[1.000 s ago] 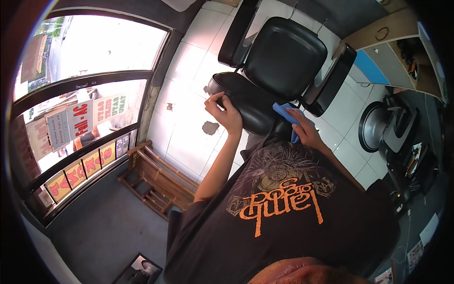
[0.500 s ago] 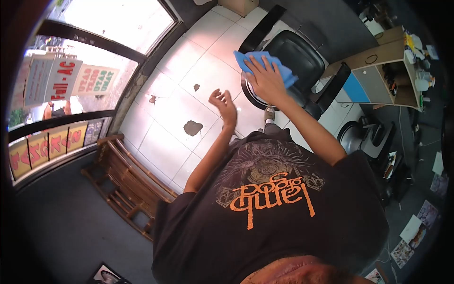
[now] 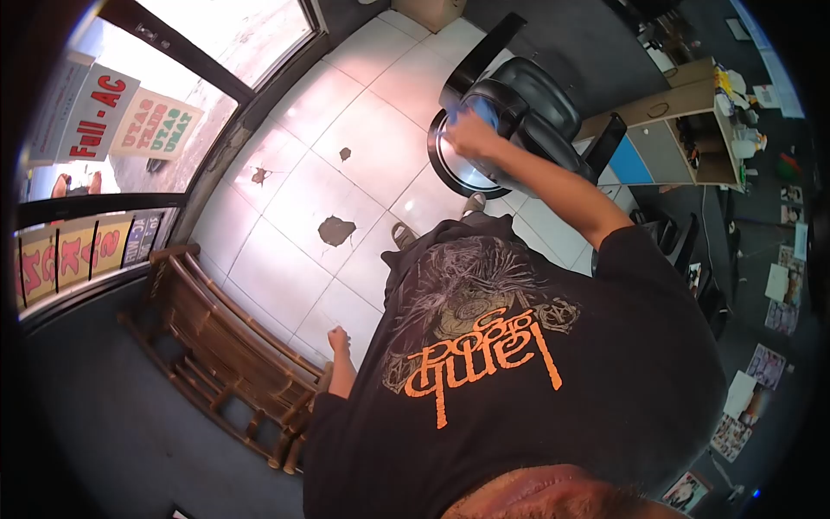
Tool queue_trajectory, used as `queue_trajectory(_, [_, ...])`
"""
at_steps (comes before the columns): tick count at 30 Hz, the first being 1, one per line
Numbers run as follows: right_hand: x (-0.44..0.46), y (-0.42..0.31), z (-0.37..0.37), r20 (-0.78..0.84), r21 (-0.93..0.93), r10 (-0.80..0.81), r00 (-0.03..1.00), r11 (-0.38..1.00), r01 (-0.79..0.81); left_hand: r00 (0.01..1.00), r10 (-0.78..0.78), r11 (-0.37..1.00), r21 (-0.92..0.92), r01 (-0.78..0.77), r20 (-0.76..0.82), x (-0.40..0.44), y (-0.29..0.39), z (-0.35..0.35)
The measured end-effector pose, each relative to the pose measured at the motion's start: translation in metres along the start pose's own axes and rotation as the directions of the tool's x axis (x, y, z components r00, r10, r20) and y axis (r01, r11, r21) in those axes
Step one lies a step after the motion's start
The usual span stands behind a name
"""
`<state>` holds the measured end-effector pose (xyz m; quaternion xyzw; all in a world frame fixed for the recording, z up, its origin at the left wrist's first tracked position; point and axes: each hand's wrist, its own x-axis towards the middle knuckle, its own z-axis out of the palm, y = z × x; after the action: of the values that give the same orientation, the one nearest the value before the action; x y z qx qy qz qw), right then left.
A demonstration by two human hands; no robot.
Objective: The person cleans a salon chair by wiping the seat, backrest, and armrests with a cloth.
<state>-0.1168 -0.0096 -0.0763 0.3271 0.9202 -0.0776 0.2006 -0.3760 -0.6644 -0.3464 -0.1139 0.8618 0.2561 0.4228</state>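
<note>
My right hand (image 3: 473, 136) is closed around a blue cloth (image 3: 486, 111), smeared by motion and partly hidden behind the fingers. It is over the front of a black padded barber chair (image 3: 540, 97), above the chair's round, shiny base (image 3: 454, 169). Whether the cloth touches the seat, I cannot tell. Down at my left side, my left hand (image 3: 339, 339) is curled into a fist with nothing visible in it, nearest to the bamboo bench (image 3: 233, 346).
Dark broken patches (image 3: 336, 230) mark the white tiled floor (image 3: 294, 199). Glass doors with signs (image 3: 104, 112) line the left. On the right stands a wooden cabinet (image 3: 683, 143) with bottles on top. My sandalled feet (image 3: 404, 235) are just before the chair.
My right hand has gone from lying spread on the cloth to gripping it, with the cloth bunched up. My left hand has dropped back toward my side and closed. The view has shifted slightly.
</note>
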Motion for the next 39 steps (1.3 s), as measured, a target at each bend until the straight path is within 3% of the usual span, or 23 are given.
queue_trajectory(1, [-0.015,-0.014,0.017,0.089,0.281,0.186,0.978,0.938,-0.204,1.000,-0.013,1.000,-0.020,0.013,0.008,-0.010,-0.001,0.000])
queue_trajectory(2, [-0.030,-0.011,0.038,0.140,0.610,0.135,0.981,0.768,-0.193,1.000,-0.018,1.000,0.024,0.018,-0.015,-0.016,-0.001,0.007])
queue_trajectory(3, [-0.049,-0.001,0.063,0.162,0.855,0.069,0.984,0.488,-0.175,0.999,-0.023,0.997,0.068,0.026,-0.038,-0.023,0.001,0.015])
queue_trajectory(4, [-0.070,-0.001,0.093,0.273,0.962,0.082,0.959,0.007,-0.274,0.996,0.022,0.998,0.055,-0.026,0.087,0.017,-0.025,0.040])
queue_trajectory(5, [-0.096,-0.004,0.117,0.368,0.823,0.039,0.929,-0.478,-0.306,0.975,0.066,0.997,0.030,-0.074,0.211,0.012,-0.013,0.050])
queue_trajectory(7, [-0.163,-0.011,0.107,0.385,0.534,0.063,0.921,-0.829,-0.167,0.879,0.217,0.969,0.011,-0.245,0.424,0.024,0.012,0.080])
queue_trajectory(8, [-0.193,-0.019,0.094,0.376,0.526,0.205,0.904,-0.850,-0.026,0.834,0.337,0.913,0.064,-0.403,0.437,0.039,0.025,0.100])
queue_trajectory(9, [-0.222,-0.025,0.080,0.370,0.516,0.345,0.863,-0.848,0.118,0.775,0.451,0.828,0.115,-0.548,0.443,0.053,0.042,0.119])
queue_trajectory(11, [-0.278,-0.024,0.056,0.383,0.531,0.550,0.742,-0.788,0.311,0.727,0.506,0.762,0.155,-0.629,0.464,0.014,0.127,0.137])
queue_trajectory(13, [-0.335,0.008,0.063,0.196,0.496,0.694,0.692,-0.679,0.541,0.572,0.645,0.624,0.083,-0.777,0.507,0.045,0.180,0.173])
queue_trajectory(15, [-0.377,0.025,0.019,0.173,0.447,0.822,0.543,-0.557,0.700,0.556,0.638,0.623,0.068,-0.779,0.533,0.051,0.250,0.196])
queue_trajectory(16, [-0.388,0.031,-0.001,0.200,0.503,0.891,0.407,-0.449,0.738,0.522,0.657,0.549,0.130,-0.826,0.544,0.043,0.285,0.196])
queue_trajectory(17, [-0.393,0.038,-0.010,0.217,0.561,0.940,0.264,-0.341,0.754,0.487,0.675,0.468,0.188,-0.863,0.555,0.033,0.319,0.192])
queue_trajectory(21, [-0.372,0.075,0.052,0.089,0.934,0.992,0.085,-0.113,0.340,0.552,0.654,0.563,0.154,-0.812,0.518,0.015,0.403,0.181])
queue_trajectory(23, [-0.330,0.067,0.077,0.024,0.996,0.997,0.070,-0.031,0.088,0.552,0.676,0.583,0.104,-0.806,0.488,0.023,0.413,0.171])
queue_trajectory(24, [-0.307,0.055,0.074,0.036,0.999,0.991,0.129,-0.033,-0.024,0.584,0.655,0.617,0.108,-0.780,0.480,0.023,0.411,0.164])
queue_trajectory(25, [-0.279,0.040,0.064,-0.028,0.992,0.985,0.169,0.048,-0.114,0.614,0.637,0.649,0.105,-0.753,0.466,0.021,0.408,0.158])
queue_trajectory(27, [-0.228,0.027,0.051,-0.496,0.769,0.861,0.112,0.496,-0.403,0.627,0.626,0.655,0.125,-0.745,0.464,0.045,0.379,0.147])
queue_trajectory(29, [-0.204,0.036,0.033,-0.466,0.761,0.857,0.219,0.515,-0.395,0.710,0.538,0.725,0.180,-0.665,0.455,0.026,0.350,0.128])
queue_trajectory(33, [-0.185,0.050,-0.015,-0.309,0.731,0.827,0.470,0.523,-0.438,0.798,0.306,0.685,0.462,-0.563,0.519,-0.003,0.300,0.098])
queue_trajectory(37, [-0.145,0.033,-0.045,-0.453,0.493,0.599,0.660,0.785,-0.375,0.823,0.179,0.672,0.544,-0.502,0.539,-0.003,0.302,0.087])
queue_trajectory(39, [-0.112,0.026,-0.057,-0.498,0.455,0.562,0.660,0.817,-0.353,0.827,0.174,0.685,0.538,-0.491,0.534,0.002,0.320,0.090])
